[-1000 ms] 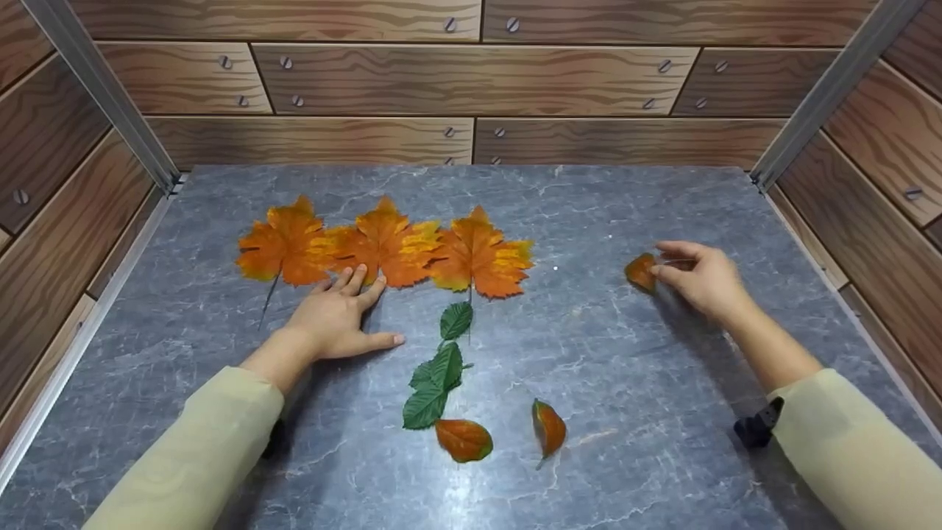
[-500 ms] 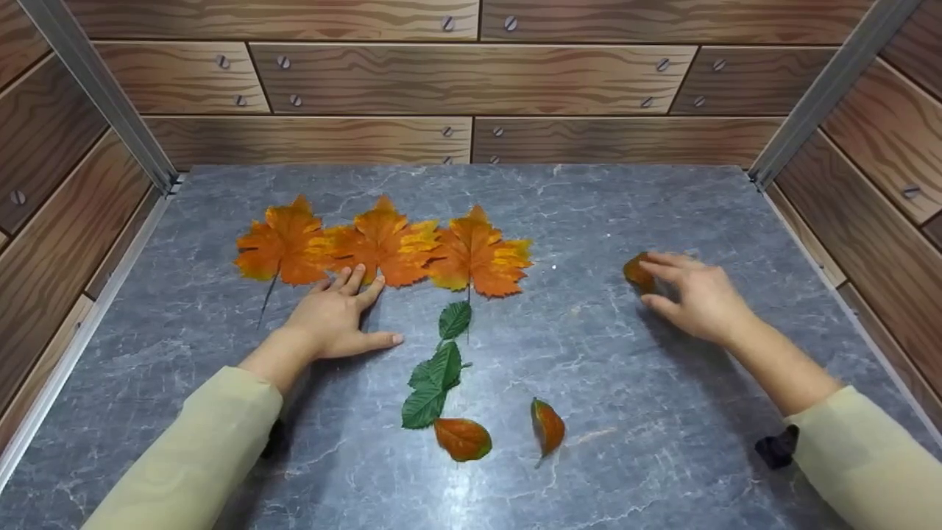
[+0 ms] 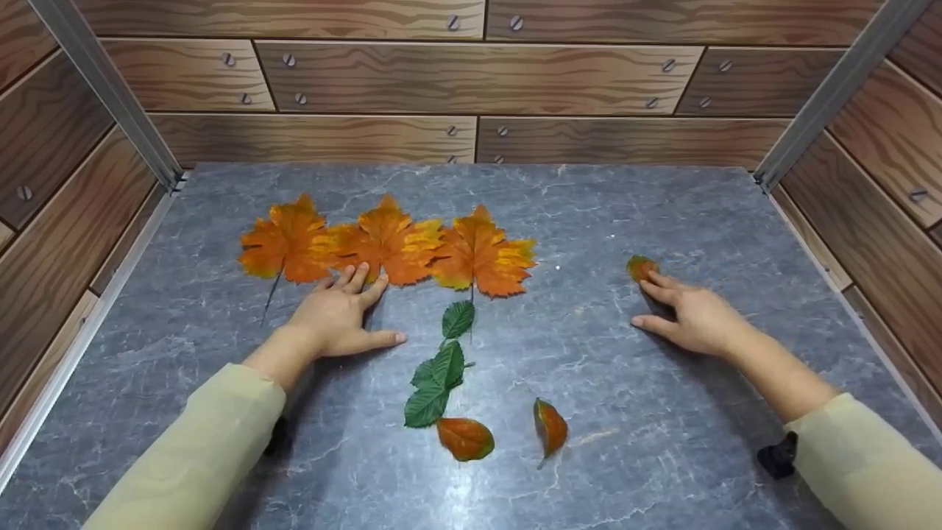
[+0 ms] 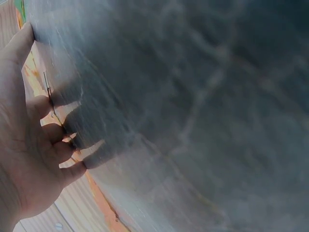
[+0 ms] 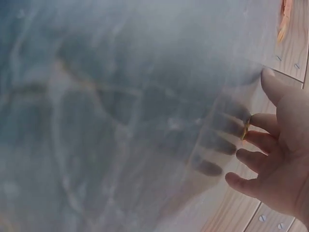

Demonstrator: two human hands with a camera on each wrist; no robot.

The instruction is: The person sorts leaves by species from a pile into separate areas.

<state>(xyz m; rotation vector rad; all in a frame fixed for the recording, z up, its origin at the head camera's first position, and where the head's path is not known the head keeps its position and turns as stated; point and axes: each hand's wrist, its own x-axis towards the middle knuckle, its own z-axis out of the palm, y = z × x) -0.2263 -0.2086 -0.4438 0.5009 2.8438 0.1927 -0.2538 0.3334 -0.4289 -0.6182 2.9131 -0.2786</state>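
Note:
My left hand (image 3: 335,320) lies spread on the table, its fingertips at the lower edge of the middle orange maple leaf (image 3: 386,243). Beside that leaf lie a left maple leaf (image 3: 285,239) and a right maple leaf (image 3: 478,250), all three in a row with edges overlapping. Over on the right, my right hand (image 3: 695,316) has its fingers extended, the fingertips touching a small orange-green leaf (image 3: 640,267); its thumb stands apart. In the right wrist view only a thin edge of that small leaf (image 5: 246,128) shows by the fingers.
Green leaves (image 3: 434,383) form a chain below the right maple leaf, topped by a single green leaf (image 3: 458,319). An orange-brown leaf (image 3: 465,439) lies at the chain's lower end, with a curled brown leaf (image 3: 550,428) to its right. Wood-patterned walls (image 3: 471,77) enclose the grey marbled table (image 3: 589,353).
My right hand has let go of the small leaf it pinched, and its fingers have straightened onto the leaf's near edge. The leaf now lies flatter. My left hand has stayed in place.

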